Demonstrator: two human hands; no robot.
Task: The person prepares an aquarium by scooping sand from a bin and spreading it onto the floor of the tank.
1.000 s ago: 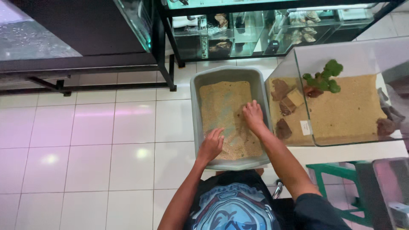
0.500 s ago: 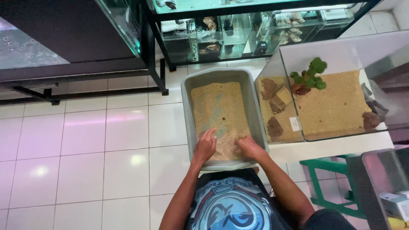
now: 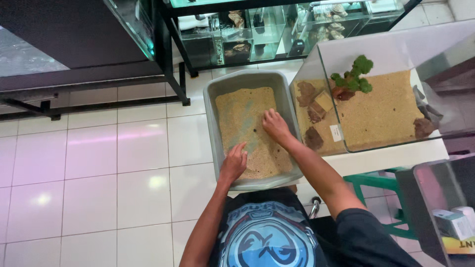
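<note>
- Grey tub (image 3: 213,129) holds tan sand (image 3: 242,113).
- Left hand (image 3: 234,162) rests on the sand, fingers loosely spread, gripping nothing.
- Right hand (image 3: 275,125) presses flat, fingers narrow.

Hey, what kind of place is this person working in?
Probably an aquarium or pet shop: glass tanks on black racks, a sand-floored tank with a plant and rocks, and a grey tub of sand on white tile floor.

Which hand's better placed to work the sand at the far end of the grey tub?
Right, probably. The right hand lies mid-tub on the sand, nearer the far end. The left hand sits by the near rim of the grey tub.
</note>
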